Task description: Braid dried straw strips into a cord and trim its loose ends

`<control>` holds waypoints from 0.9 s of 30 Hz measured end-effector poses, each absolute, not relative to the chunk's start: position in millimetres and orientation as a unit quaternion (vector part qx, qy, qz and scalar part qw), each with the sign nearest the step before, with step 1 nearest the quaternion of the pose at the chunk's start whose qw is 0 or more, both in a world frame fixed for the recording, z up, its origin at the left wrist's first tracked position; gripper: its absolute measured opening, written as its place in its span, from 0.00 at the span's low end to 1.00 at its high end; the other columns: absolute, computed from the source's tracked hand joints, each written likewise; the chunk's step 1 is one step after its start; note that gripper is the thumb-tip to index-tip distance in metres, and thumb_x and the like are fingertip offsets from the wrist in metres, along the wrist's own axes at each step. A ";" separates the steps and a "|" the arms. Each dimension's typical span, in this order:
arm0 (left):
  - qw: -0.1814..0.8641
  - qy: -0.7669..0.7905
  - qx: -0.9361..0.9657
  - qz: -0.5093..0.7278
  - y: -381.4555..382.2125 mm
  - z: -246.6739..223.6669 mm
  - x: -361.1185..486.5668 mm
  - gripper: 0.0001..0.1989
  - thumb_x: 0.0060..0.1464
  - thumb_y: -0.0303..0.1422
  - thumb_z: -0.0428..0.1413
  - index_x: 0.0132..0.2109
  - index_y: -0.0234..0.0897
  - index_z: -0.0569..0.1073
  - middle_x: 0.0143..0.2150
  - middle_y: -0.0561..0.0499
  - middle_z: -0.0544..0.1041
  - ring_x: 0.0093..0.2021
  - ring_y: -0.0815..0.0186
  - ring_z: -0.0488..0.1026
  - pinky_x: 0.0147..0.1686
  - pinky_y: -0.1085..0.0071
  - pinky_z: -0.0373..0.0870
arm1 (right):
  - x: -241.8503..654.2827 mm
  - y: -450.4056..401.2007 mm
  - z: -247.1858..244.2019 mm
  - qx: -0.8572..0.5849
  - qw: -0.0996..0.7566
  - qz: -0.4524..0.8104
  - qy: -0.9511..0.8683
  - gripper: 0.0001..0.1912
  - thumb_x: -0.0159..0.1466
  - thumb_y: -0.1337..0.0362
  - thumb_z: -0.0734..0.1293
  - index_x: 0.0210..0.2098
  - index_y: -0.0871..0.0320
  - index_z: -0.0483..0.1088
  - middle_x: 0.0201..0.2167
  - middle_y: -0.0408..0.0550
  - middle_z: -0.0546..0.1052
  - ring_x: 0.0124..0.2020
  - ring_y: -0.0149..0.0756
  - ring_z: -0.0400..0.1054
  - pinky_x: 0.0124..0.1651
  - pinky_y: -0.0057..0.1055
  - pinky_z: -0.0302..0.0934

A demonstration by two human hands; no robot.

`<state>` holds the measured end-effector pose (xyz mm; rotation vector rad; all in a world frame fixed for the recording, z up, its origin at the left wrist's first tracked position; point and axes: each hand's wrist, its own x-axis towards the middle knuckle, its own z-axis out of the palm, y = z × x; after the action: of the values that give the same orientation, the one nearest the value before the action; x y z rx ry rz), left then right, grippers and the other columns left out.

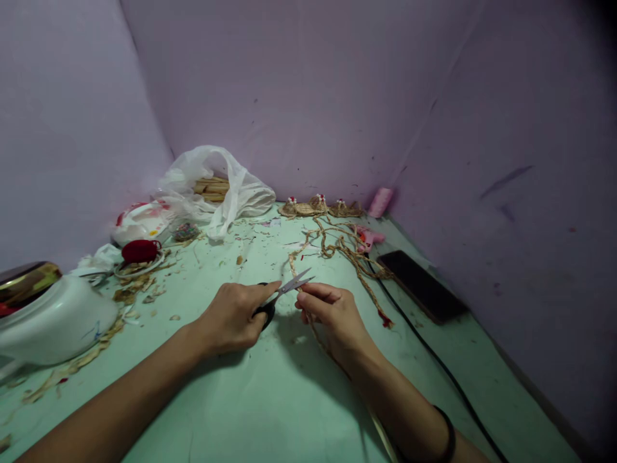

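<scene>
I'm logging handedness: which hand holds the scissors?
The left hand: it grips the scissors by their black handles, whereas the right hand pinches a straw-coloured braid.

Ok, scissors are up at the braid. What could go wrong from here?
1. Nicked finger: the left hand holds the scissors with blades parted, right by the fingertips of the right hand.
2. Tangle: the held braid seems to run on into the pile, so a tug might drag it.
3. Snag: the black cord passes near the right forearm, which could catch it.
</scene>
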<state>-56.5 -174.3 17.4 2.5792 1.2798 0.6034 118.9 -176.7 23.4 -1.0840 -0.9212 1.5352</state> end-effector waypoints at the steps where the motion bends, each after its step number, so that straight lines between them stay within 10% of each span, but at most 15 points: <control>1: 0.112 0.431 0.872 0.202 -174.4 18.8 -56.5 0.25 0.42 0.23 0.46 0.50 0.42 0.67 0.35 0.52 0.76 0.32 0.67 0.72 0.32 0.75 0.65 | 118.8 -176.7 23.5 -0.451 0.503 0.631 -0.381 0.07 0.42 0.67 0.69 0.21 0.64 0.72 0.13 0.40 0.68 0.14 0.23 0.57 0.18 0.24 0.50; 17: 0.447 0.551 0.548 0.443 -160.9 24.9 -53.5 0.21 0.36 0.33 0.59 0.41 0.32 0.68 0.23 0.51 0.73 0.22 0.68 0.68 0.23 0.74 0.64 | 117.1 -179.0 23.3 -0.434 0.489 0.659 -0.371 0.11 0.43 0.67 0.70 0.27 0.63 0.71 0.16 0.40 0.70 0.15 0.23 0.58 0.21 0.24 0.54; 27: 0.693 0.506 0.320 0.401 -155.7 19.8 -52.0 0.17 0.43 0.42 0.56 0.34 0.31 0.69 0.21 0.45 0.73 0.13 0.73 0.63 0.10 0.81 0.43 | 107.5 -191.6 18.8 -0.420 0.357 0.723 -0.418 0.08 0.41 0.67 0.70 0.22 0.62 0.71 0.12 0.38 0.67 0.13 0.23 0.57 0.18 0.23 0.50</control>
<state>-52.0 -155.7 19.8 0.7149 1.1296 0.8967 107.5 -191.6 18.8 -1.0833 -1.0788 1.8663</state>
